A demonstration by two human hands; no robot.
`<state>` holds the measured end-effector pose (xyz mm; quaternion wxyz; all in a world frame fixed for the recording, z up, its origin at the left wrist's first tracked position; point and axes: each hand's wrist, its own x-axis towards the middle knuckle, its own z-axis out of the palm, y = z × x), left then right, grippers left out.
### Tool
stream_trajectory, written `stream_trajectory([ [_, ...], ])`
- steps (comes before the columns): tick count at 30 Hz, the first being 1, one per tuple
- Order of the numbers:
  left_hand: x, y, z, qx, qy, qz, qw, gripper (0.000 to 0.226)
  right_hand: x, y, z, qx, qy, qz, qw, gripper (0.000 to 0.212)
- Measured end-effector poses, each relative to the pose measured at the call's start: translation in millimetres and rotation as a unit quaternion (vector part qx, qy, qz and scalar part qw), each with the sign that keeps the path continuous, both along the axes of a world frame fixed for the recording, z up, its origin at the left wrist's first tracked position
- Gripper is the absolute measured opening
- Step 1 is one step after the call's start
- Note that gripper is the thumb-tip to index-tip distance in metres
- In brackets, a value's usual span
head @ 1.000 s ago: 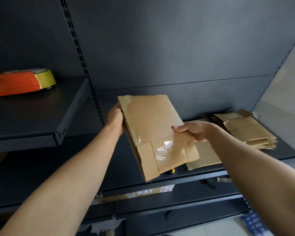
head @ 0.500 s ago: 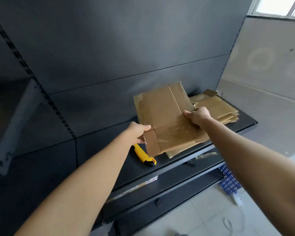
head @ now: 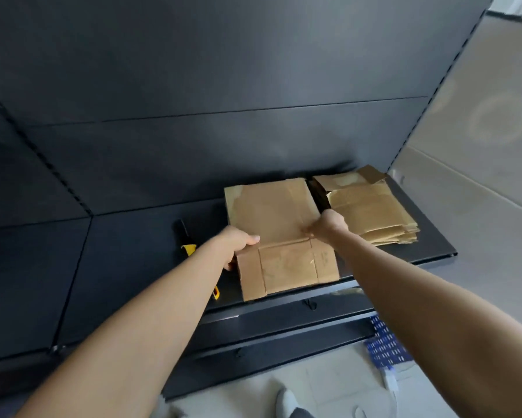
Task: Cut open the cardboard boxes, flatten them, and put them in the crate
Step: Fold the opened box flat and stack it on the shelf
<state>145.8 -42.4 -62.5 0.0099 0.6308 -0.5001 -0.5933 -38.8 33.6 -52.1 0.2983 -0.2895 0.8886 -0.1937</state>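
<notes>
Brown flattened box; tan cardboard stack; yellow-black knife; dark grey shelf; blue crate (white-dotted).

We see both forearms bare along their whole visible length, with the left hand and right hand bare as well. On the left thumb we make out a short nail. Near the bottom edge we find a white shoe and a grey trouser leg, both blurred.
</notes>
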Motion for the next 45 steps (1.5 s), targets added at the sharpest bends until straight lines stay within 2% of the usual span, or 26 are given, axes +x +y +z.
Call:
stream_trajectory([
  [2, -7.4, 0.8, -6.6, -0.007, 0.006, 0.033, 0.999, 0.064, -7.0, -5.3, -5.8, 0.008, -0.032, 0.036, 0.999, 0.043],
  [6, -12.0, -1.5, -22.9, -0.018, -0.006, 0.103, 0.994, 0.091, -13.9, -11.4, -15.7, -0.014, -0.132, 0.038, 0.99, 0.05],
  [8, -12.7, 1.8, -20.0, -0.028, -0.001, 0.12, 0.992, 0.083, -15.4, -11.0, -19.8, -0.026, -0.179, 0.005, 0.983, 0.054],
  [11, -12.1, 6.3, -15.1, -0.05, -0.02, 0.117, 0.992, 0.078, -18.1, -12.5, -21.9, -0.03, -0.211, -0.006, 0.977, 0.043],
  [15, -12.2, 6.5, -15.6, -0.057, -0.025, 0.107, 0.992, 0.077, -18.0, -16.6, -18.7, -0.022, -0.192, -0.003, 0.981, 0.056],
  [19, -10.0, 4.8, -13.3, -0.043, 0.002, 0.102, 0.994, 0.073, -17.4, -15.4, -10.7, -0.013, -0.199, 0.001, 0.98, 0.044],
  [24, -4.1, 1.0, -9.7, -0.068, 0.0, 0.113, 0.991, 0.069, -14.4, -17.1, -5.9, -0.03, -0.177, -0.031, 0.983, 0.05],
  [27, 2.4, -1.0, -6.4, -0.044, 0.025, 0.134, 0.99, 0.062, -12.5, -20.4, -1.1, -0.03, -0.143, -0.034, 0.989, 0.058],
  [30, 10.6, -3.9, -2.9, -0.038, 0.054, 0.139, 0.988, 0.068, -6.2, -21.0, 11.1, -0.03, -0.112, -0.036, 0.993, 0.064],
  [34, 23.8, -9.4, -3.3, -0.053, 0.071, 0.136, 0.987, 0.075, 4.2, -28.0, 13.8, -0.073, -0.117, -0.009, 0.99, 0.055],
  [41, 60.3, -14.7, -38.8, -0.025, 0.051, 0.143, 0.988, 0.061, 45.1, -38.6, 1.9, -0.059, -0.126, -0.005, 0.99, 0.069],
  [45, 85.0, -23.2, -31.1, -0.041, 0.042, 0.155, 0.986, 0.056, 70.4, -50.8, -8.2, -0.047, -0.134, 0.0, 0.99, 0.072],
])
